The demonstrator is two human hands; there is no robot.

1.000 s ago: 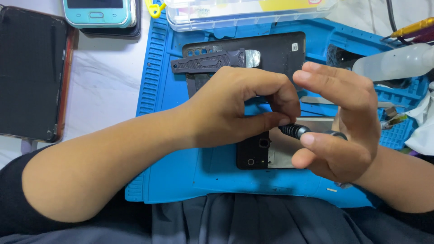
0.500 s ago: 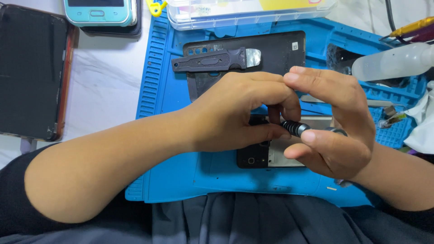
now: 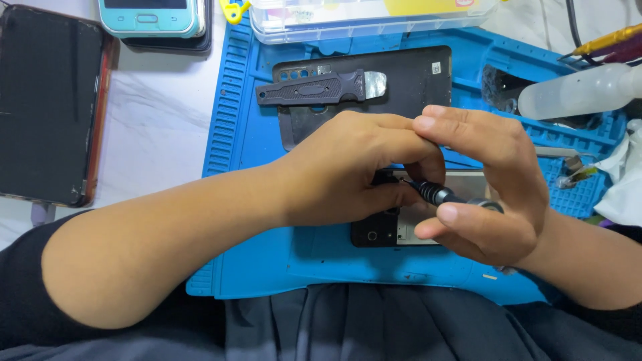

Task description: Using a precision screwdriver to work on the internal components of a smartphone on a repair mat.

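On a blue repair mat (image 3: 267, 254) lies an opened phone (image 3: 384, 234), mostly covered by my hands. My right hand (image 3: 488, 180) holds a small black and silver screwdriver (image 3: 438, 194) between thumb and fingers, its tip pointing left toward the phone. My left hand (image 3: 348, 167) is curled over the phone's upper part, with its fingertips at the screwdriver's tip. What lies under the left palm is hidden.
A dark back cover (image 3: 408, 80) with a grey pry tool (image 3: 321, 87) on it lies farther back on the mat. A clear parts box (image 3: 374, 17), a plastic bottle (image 3: 575, 97), a teal phone (image 3: 150, 17) and a dark tablet (image 3: 47, 107) surround the mat.
My right hand has shifted left and closed over the left hand's fingers, bringing the screwdriver closer to the phone. The left hand stays in place.
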